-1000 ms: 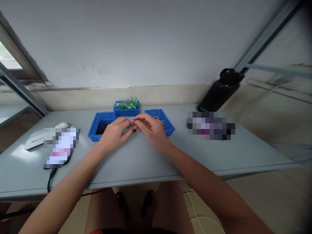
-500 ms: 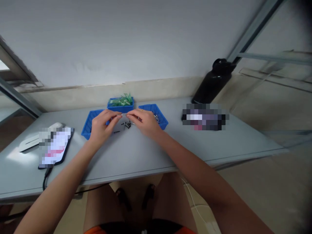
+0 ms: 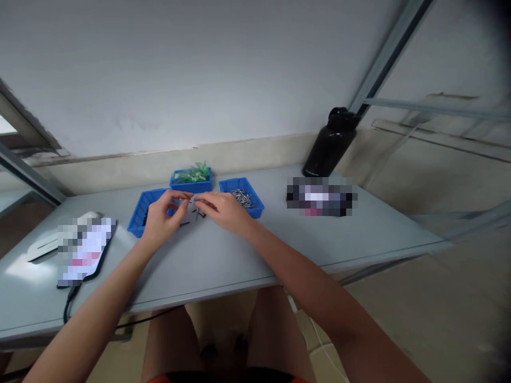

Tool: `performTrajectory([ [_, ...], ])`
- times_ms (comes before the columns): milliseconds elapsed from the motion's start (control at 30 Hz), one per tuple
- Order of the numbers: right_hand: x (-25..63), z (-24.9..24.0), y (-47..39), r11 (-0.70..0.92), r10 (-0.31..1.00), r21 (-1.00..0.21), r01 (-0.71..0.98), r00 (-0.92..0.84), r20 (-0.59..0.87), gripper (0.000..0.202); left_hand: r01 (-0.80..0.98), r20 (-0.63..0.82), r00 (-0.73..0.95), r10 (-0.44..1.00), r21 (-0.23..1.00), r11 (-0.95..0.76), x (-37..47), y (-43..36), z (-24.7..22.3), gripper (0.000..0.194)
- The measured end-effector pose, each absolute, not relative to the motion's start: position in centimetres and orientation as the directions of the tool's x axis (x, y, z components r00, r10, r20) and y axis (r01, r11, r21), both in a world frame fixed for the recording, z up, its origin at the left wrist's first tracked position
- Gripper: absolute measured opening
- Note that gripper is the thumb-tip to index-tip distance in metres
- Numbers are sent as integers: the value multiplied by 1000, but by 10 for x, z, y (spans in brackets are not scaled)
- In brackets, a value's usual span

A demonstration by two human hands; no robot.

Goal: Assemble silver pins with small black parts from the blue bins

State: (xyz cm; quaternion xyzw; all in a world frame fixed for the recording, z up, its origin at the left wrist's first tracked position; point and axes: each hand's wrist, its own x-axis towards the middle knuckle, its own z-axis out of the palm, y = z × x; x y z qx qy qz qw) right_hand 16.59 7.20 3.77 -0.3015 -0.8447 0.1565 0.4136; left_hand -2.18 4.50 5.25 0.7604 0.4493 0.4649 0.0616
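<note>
My left hand is closed in a loose pinch, thumb and index finger nearly together above the table; what lies between the tips is too small to make out. Close by on the right, my right hand has its fingers pressed together, pointing left, and they hide whatever they pinch. Several small dark and silvery pin-like pieces lie on the table below the hands. Behind my left hand is a blue bin with dark contents, partly covered. A second blue bin, beside my right hand, holds many thin silver metal pieces.
A small blue bin with green plastic strips stands at the back. Toward the right are a black bottle and a blurred dark device. At left lie a phone on a cable and a white object.
The hands have come slightly apart at the fingertips, and the thin silver pin earlier seen in the left fingers no longer shows clearly. The camera view has shifted a little.
</note>
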Motion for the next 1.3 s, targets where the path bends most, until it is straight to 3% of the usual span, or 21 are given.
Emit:
performTrajectory([
  [400, 168, 37, 71, 775, 632, -509, 375, -475, 612, 27, 672, 684, 265, 680, 374, -639, -25, 51, 48, 28],
  [500, 169, 36, 72, 768, 640, -532, 358, -478, 602, 28, 634, 683, 254, 685, 417, -651, -26, 52, 48, 27],
  [767, 169, 36, 73, 697, 712, -647, 309, -400, 577, 29, 453, 590, 156, 792, 670, -588, -15, 53, 39, 27],
  [933, 168, 35, 72, 678, 727, -669, 303, -412, 550, 31, 397, 592, 100, 799, 713, -578, -15, 53, 39, 25],
  [1133, 167, 32, 72, 725, 675, -611, 320, -510, 534, 32, 343, 589, 113, 800, 733, -588, -15, 53, 40, 22],
  [1300, 168, 32, 72, 709, 696, -625, 327, -465, 547, 30, 326, 549, 118, 828, 766, -554, -16, 55, 40, 22],
])
